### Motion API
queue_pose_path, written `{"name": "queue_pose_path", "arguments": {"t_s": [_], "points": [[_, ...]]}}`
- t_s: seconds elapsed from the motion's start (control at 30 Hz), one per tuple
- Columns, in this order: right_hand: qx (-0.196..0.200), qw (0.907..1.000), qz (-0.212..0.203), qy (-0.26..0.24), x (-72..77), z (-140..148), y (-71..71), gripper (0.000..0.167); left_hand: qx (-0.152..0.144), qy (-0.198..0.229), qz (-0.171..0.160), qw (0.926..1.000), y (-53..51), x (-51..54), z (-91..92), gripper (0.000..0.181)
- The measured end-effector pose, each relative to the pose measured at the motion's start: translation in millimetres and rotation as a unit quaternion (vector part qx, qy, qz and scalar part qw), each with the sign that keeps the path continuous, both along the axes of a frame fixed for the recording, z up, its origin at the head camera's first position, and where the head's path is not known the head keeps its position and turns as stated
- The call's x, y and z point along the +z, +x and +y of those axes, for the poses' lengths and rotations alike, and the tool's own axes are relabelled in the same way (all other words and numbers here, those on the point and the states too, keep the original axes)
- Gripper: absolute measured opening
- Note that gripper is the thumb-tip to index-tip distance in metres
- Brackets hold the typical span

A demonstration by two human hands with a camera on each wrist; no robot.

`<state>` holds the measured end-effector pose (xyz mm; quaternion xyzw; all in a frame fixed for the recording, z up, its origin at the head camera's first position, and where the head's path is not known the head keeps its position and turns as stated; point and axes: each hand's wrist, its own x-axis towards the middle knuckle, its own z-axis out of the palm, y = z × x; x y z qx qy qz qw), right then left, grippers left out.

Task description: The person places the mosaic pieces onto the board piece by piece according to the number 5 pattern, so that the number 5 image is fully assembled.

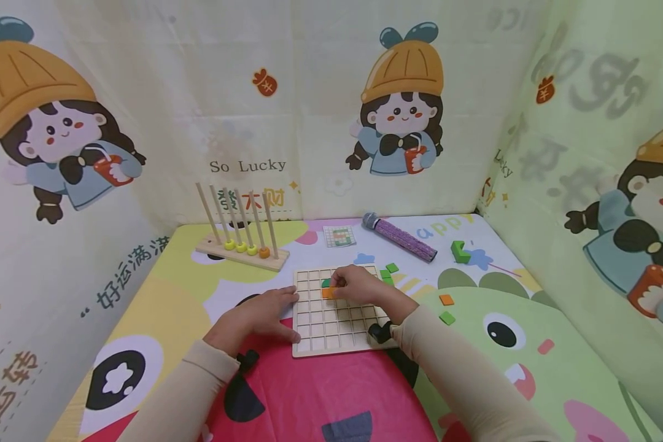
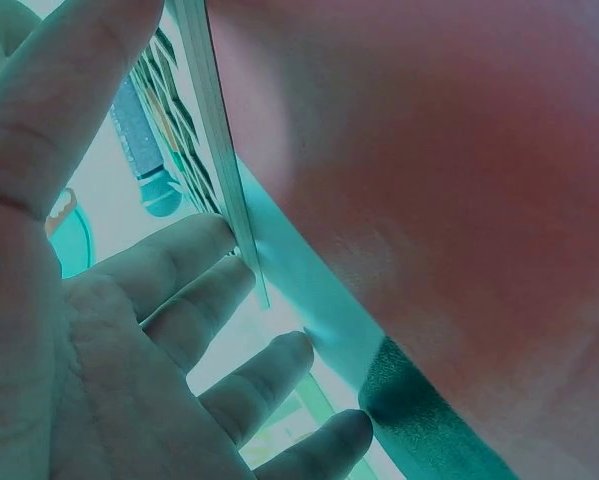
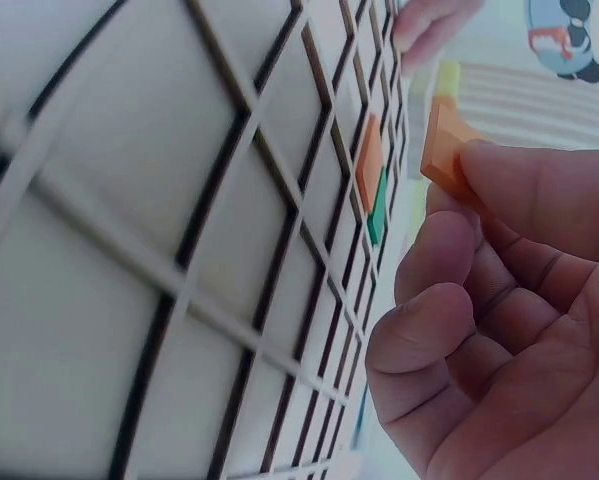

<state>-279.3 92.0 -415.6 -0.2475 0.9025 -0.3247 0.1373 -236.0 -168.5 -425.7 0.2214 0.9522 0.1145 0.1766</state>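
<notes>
Flat orange tile (image 3: 441,145) held above gridded board (image 1: 337,334)
Pinched by curled right hand (image 1: 359,285) — edge touched by left hand (image 1: 262,313), fingers spread.

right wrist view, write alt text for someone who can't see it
The right hand holds an orange tile in its grip over a grid board. Another orange tile and a green one lie on it; the left hand shows beyond.

At the back left of the printed tabletop (image 1: 574,353) stands a wooden peg stand (image 1: 243,258), three yellow beads (image 1: 241,247) and one orange bead (image 1: 264,252) low on its rods (image 1: 208,212). A purple microphone (image 1: 404,239) with a grey head (image 1: 370,220) lies to the right. Pale curtains (image 1: 320,98) with cartoon figures (image 1: 381,161) in orange hats (image 1: 403,70) hang behind
</notes>
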Motion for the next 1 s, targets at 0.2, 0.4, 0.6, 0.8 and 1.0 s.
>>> {"name": "queue_pose_path", "arguments": {"t_s": [0.2, 0.4, 0.6, 0.8, 1.0], "points": [[0.012, 0.9995, 0.014, 0.026, -6.0, -12.0, -1.5, 0.004, -0.002, 0.009, -0.001, 1.0, 0.3, 0.7, -0.3, 0.098], [0.017, 0.9989, 0.017, 0.04, -9.6, -15.4, 1.1, 0.003, -0.001, 0.008, 0.002, 1.0, 1.1, 0.3, 0.3, 0.099], [0.012, 0.9991, 0.006, 0.04, -11.8, -16.8, 3.5, 0.004, 0.0, 0.007, 0.003, 1.0, 0.8, -0.3, 0.3, 0.1], [0.01, 0.9984, 0.022, 0.051, -10.0, -18.6, 7.0, 0.003, 0.003, 0.01, 0.002, 0.9999, 0.9, 0.0, 0.3, 0.1], [0.009, 0.9963, 0.044, 0.073, -6.0, -21.9, 10.8, 0.004, 0.002, 0.01, 0.002, 0.9999, 1.6, 1.0, 0.5, 0.099]]}}
